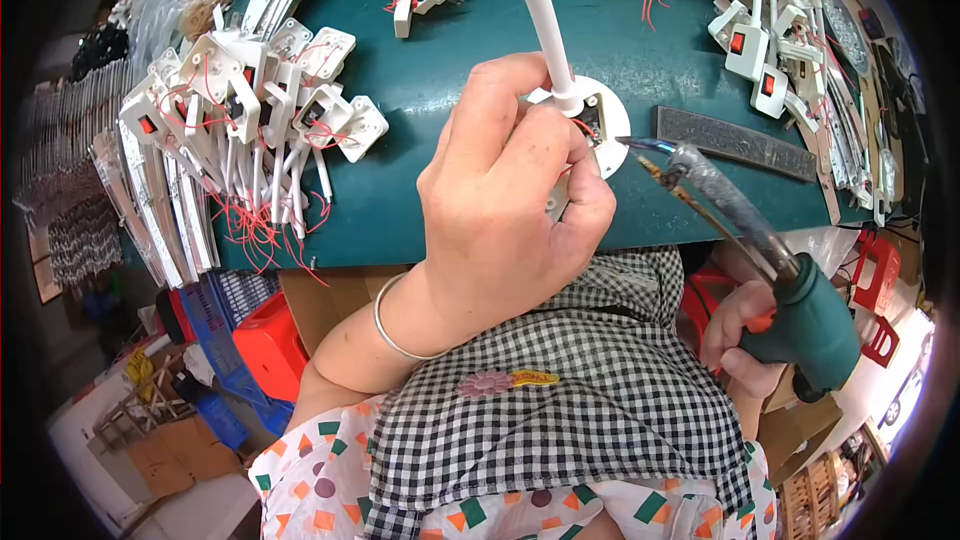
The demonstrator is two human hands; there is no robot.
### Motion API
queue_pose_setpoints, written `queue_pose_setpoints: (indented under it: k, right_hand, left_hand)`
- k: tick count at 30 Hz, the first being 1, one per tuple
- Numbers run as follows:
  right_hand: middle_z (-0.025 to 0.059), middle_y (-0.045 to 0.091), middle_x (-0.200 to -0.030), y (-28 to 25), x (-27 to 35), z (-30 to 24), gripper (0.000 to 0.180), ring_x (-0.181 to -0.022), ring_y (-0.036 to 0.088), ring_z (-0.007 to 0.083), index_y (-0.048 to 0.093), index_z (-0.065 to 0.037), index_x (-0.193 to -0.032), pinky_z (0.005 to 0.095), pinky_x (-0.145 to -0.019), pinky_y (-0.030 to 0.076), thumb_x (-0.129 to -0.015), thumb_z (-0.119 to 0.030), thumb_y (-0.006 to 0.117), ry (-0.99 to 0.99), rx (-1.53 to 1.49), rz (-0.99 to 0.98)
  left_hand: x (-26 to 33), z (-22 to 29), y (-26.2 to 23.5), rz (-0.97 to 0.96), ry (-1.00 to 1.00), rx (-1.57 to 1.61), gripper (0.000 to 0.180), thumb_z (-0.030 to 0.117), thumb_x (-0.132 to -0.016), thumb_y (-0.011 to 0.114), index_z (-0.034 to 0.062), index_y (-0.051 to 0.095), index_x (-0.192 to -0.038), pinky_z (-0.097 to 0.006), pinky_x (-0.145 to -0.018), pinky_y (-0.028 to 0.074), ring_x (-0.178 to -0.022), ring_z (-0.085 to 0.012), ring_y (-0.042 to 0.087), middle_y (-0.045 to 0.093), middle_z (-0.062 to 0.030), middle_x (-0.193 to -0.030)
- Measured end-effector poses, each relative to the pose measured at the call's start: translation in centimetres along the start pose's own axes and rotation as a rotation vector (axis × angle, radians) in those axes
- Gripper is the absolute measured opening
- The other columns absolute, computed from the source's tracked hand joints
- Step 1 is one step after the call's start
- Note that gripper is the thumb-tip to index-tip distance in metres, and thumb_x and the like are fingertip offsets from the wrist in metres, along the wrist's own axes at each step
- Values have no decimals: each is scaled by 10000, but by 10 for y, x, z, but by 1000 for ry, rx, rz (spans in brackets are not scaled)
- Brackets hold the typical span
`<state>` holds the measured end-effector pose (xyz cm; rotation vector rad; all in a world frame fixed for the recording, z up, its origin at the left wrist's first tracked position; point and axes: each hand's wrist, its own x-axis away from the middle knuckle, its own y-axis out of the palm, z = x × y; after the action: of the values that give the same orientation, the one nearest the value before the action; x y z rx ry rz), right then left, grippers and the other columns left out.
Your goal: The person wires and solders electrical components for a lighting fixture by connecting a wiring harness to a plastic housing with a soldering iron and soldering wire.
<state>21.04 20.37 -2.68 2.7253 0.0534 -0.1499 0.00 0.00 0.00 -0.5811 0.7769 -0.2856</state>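
One soldering iron [745, 240], one white lamp base [600, 115] — two hands.

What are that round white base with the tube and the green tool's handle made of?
The base and its tube look like smooth white moulded plastic with a slight sheen. The tool's handle looks like matt green plastic or rubber, which the picture leaves open. Its tip looks like dark, shiny metal.
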Motion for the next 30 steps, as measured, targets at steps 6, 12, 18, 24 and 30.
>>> queue_pose_setpoints:
  k: [6, 12, 18, 24, 30]
  right_hand:
    - [81, 473, -745, 20, -10, -7, 404, -544, 522, 172, 473, 10, -1025, 270, -478, 447, -700, 35, 712, 117, -110, 382]
    - [70, 478, -756, 16, -5, -2, 351, -554, 480, 153, 501, -14, -979, 266, -498, 437, -695, 116, 661, 145, -115, 283]
    - [61, 439, -730, -5, 14, 6, 299, -504, 474, 153, 452, -54, -842, 264, -432, 465, -691, 37, 693, 126, 229, 244]
    - [73, 488, -744, 13, 7, -11, 545, -573, 520, 173, 464, 8, -1176, 285, -491, 445, -692, 3, 716, 148, 35, 316]
    - [88, 503, -744, 17, -13, -17, 328, -566, 520, 171, 498, -9, -968, 275, -494, 439, -710, 10, 699, 96, -23, 329]
  left_hand:
    - [-1, 1, -3, -7, -30, 20, 158, -88, -643, 657, -7, 591, -760, -289, -616, 566, -840, -244, 685, 581, -173, -1077]
    - [-1, 0, -1, 4, -2, 10, 153, -84, -649, 662, -7, 591, -760, -287, -615, 568, -824, -244, 686, 583, -173, -1077]
    - [-2, 3, -3, 11, -49, 37, 147, -78, -660, 666, -1, 594, -761, -302, -650, 572, -842, -253, 691, 594, -174, -1071]
    - [-2, 2, -1, 8, -43, 28, 143, -76, -656, 664, -3, 596, -758, -307, -665, 573, -849, -261, 691, 600, -176, -1065]
    - [-1, 3, -2, 13, -32, 15, 151, -80, -651, 663, -4, 593, -761, -310, -670, 573, -836, -259, 691, 599, -178, -1063]
